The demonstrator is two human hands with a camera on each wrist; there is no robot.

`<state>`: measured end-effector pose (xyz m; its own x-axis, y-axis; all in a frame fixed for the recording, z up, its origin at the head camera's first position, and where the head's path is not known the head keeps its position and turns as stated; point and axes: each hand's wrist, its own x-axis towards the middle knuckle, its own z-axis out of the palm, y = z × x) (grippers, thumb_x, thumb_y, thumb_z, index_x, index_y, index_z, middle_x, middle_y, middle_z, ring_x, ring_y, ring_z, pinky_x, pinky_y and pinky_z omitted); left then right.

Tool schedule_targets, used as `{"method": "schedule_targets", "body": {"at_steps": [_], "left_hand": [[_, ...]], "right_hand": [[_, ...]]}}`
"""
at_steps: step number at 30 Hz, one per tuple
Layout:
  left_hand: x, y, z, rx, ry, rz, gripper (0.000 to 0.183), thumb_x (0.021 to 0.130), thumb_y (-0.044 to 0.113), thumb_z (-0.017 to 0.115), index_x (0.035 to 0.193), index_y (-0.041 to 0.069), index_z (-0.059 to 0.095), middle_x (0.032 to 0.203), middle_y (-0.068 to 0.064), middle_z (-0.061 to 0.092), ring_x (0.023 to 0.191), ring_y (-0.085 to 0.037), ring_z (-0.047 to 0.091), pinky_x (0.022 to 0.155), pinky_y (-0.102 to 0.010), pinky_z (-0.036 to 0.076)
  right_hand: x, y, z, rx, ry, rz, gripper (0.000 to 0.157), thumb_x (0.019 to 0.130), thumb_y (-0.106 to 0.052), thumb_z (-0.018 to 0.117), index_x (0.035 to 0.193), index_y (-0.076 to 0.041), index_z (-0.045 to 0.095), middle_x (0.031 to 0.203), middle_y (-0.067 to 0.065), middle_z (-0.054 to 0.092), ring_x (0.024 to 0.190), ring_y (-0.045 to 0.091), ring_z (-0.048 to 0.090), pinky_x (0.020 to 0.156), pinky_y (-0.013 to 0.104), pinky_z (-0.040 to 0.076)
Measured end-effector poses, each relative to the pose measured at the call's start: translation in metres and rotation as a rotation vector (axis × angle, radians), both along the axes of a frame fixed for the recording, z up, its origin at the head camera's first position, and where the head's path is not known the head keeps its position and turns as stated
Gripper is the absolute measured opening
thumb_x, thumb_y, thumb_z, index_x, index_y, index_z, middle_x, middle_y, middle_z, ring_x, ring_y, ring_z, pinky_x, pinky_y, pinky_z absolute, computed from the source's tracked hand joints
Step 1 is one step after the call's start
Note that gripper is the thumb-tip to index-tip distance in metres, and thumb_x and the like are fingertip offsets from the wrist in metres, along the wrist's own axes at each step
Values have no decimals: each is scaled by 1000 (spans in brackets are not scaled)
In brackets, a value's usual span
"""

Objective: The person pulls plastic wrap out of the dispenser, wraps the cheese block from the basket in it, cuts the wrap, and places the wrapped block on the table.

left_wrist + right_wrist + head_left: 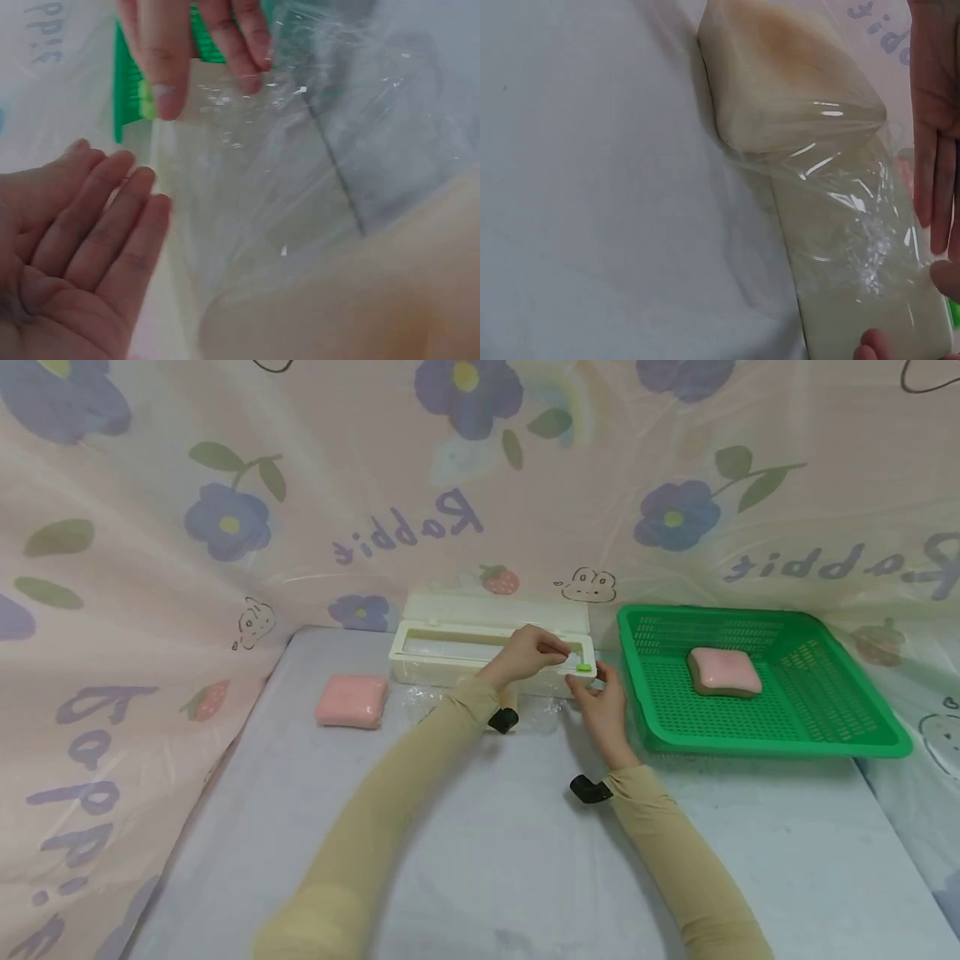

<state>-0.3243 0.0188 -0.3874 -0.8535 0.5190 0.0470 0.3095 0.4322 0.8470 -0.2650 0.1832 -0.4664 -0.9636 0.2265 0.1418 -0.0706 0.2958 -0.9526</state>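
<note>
the left hand hangs over the right end of the white box, fingers straight and apart from its thumb, and seems to hold nothing; the left wrist view shows its palm, with the fingertips just beside the box's edge. the right hand grips the box's right front corner between thumb and fingers, one fingertip next to the green slider. the box stands at the back of the table, its lid tipped open behind it. clear film drapes down its front and over part of a beige, bread-like block, which sits in front of the box and is mostly hidden by the left sleeve in the head view.

well to the left on the table lies a pink block. to the right, near the box, stands a green basket with a second pink block inside. a sheet printed with flowers and rabbits hangs behind.
</note>
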Motion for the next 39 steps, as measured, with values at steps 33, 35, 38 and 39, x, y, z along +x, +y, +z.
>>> {"method": "schedule_targets", "body": {"at_steps": [33,35,38,39], "left_hand": [[-14,39,-15,20,19,28,11,79,5,78,90,3,75,79,-1,71,72,-7,65,67,-16,51],[-14,38,-15,32,13,38,12,78,6,79,89,3,75,79,-1,71,71,-7,65,68,-16,51],[-14,37,-17,41,20,46,11,78,6,80,88,3,75,79,-1,71,71,-7,65,68,-16,51],[-15,36,-18,43,21,47,10,78,6,80,87,3,75,80,-1,71,72,-7,65,69,-16,51]], "right_hand": [[-5,1,-3,-233,-2,-37,53,88,-9,70,137,-7,51,107,11,48,69,11,64,73,28,58],[-6,1,-3,-226,-7,-37,54,88,-10,70,138,-7,50,108,12,48,69,10,64,73,26,57],[-5,0,-3,-227,-17,-39,62,87,-11,71,143,-6,43,111,15,47,68,8,64,73,25,57],[-5,0,-3,-229,-19,-39,65,87,-11,71,144,-5,41,112,16,47,68,8,63,73,24,57]]}}
